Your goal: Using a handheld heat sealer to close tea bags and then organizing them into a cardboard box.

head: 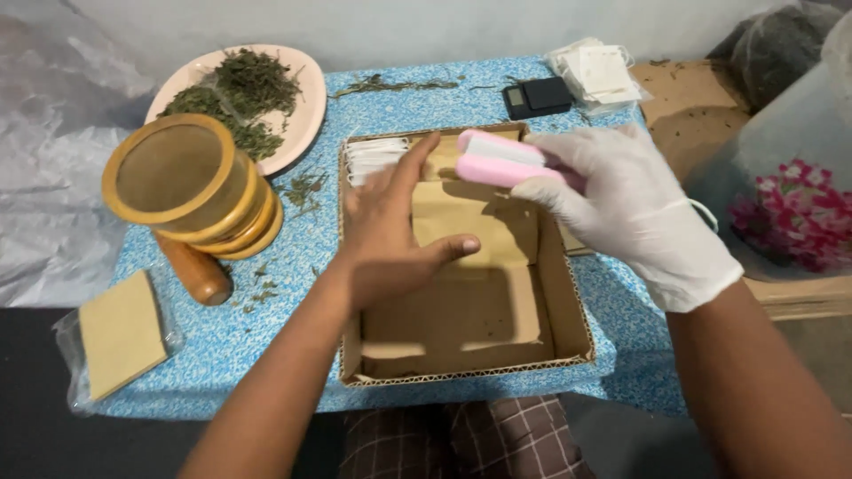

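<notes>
The gloved fingers (568,160) of the right hand (635,208) are wrapped around one end of a pink and white oblong device (501,160), which juts leftward from the grip and hangs over the far part of a shallow cardboard box (568,328). The left hand (386,235) is bare and holds nothing: its fingers (413,168) are stretched flat and close together, the thumb spread aside, the palm laid over brown paper envelopes (497,235) in the box, just below the pink device and not touching it. A stack of white filter bags (371,158) sits in the box's far left corner. The box lies on a blue patterned tabletop (266,355). To the left stand round wooden sieves (191,182), a wooden pestle (195,270) and a pink plate of dried herbs (244,93); a small black scale (537,96) lies at the far edge.
</notes>
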